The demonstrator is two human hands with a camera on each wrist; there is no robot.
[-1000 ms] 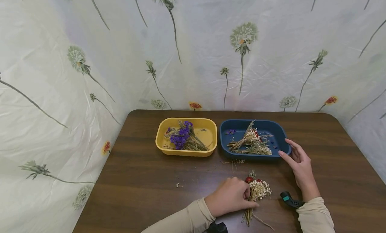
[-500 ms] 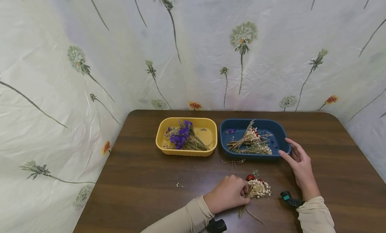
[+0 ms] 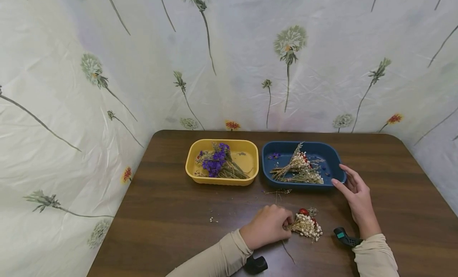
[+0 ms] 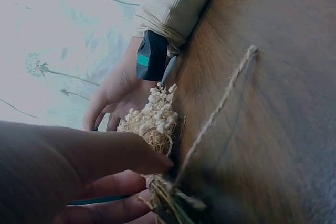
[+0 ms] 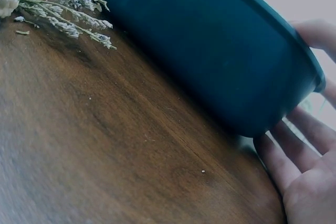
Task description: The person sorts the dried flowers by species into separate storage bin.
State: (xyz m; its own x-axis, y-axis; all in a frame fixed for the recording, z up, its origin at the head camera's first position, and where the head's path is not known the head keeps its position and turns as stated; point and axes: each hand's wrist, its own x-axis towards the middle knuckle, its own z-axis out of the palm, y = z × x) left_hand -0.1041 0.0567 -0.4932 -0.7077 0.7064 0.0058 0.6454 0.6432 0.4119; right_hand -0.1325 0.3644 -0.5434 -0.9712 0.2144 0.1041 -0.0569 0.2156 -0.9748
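Note:
In the head view my left hand (image 3: pixel 266 227) pinches the tied stems of a small dried-flower bouquet (image 3: pixel 307 226) just over the table. Its cream blossoms and red flower heads point right. In the left wrist view, the thumb lies over the stems, and twine (image 4: pixel 216 111) knotted round them trails a loose end. My right hand (image 3: pixel 359 199) holds the near right corner of the blue tray (image 3: pixel 300 186), thumb and fingers either side of it. The right wrist view shows these fingers (image 5: pixel 302 148) against the tray's outer wall. Inside lie dried bunches (image 3: pixel 298 167).
A yellow tray (image 3: pixel 222 182) with a purple-flowered bunch (image 3: pixel 216 161) stands left of the blue one. A loose sprig (image 3: pixel 278 192) and white crumbs (image 3: pixel 213 220) lie on the brown table (image 3: pixel 171 213). A printed curtain (image 3: pixel 236 62) hangs behind.
My left hand has shifted slightly left and away from me. The bouquet has turned clockwise, its stems swinging toward the left and its blossoms to the right. The right hand stays at the blue tray.

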